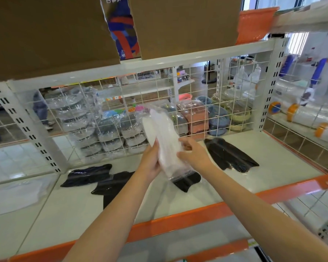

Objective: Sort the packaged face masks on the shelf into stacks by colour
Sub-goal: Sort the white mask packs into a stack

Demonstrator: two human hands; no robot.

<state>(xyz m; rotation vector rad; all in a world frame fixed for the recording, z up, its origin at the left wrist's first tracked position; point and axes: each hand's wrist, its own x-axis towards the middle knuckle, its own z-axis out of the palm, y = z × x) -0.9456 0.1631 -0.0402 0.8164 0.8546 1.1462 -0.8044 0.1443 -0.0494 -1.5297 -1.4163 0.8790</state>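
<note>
Hands, left [151, 162] and right [194, 154], both grip a white mask pack [166, 140] above the shelf [254, 178], near black packs [229, 155].

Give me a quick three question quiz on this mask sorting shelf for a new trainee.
1. True or false: both hands hold the white mask packs.
2. Which colour lies in the stack at the right of the shelf? A white, B black, C blue.
3. Fill in: a lone white pack lies at the far ___ of the shelf.

Key: 1 true, left hand and right hand; 2 B; 3 left.
</note>
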